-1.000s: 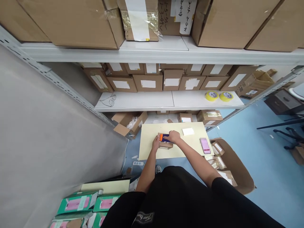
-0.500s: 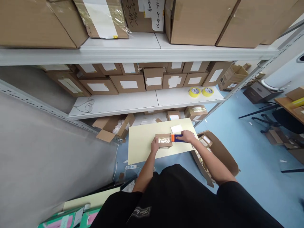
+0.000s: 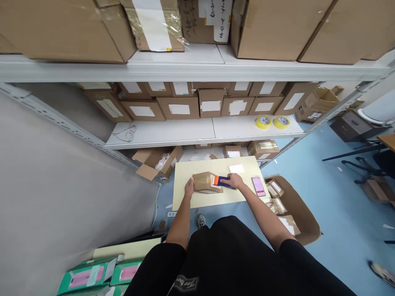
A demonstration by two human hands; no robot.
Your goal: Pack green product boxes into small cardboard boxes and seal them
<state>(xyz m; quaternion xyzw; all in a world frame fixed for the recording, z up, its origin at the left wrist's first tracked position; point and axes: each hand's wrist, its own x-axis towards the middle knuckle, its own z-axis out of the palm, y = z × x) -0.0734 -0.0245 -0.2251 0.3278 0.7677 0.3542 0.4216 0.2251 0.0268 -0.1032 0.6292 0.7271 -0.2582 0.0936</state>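
A small brown cardboard box with tape across it lies on the pale yellow board. My left hand is closed on the box's left end. In my right hand is a scraper with a dark blue handle and an orange head. Its head is at the white label on the box's right part; whether the blade lies under the label is too small to tell. Behind my right hand lies a white slip of paper. A phone with a pink screen rests on the board's right side.
Shelving with labelled boxes rises ahead, and two yellow tape rolls sit on its middle shelf. On the right, a large carton holds several small boxes. An open box stands at left. Green packages lie at lower left.
The box has turned and now shows a longer side with a white label. The scraper's head has moved onto that label. My view has shifted, and the phone now shows fully.
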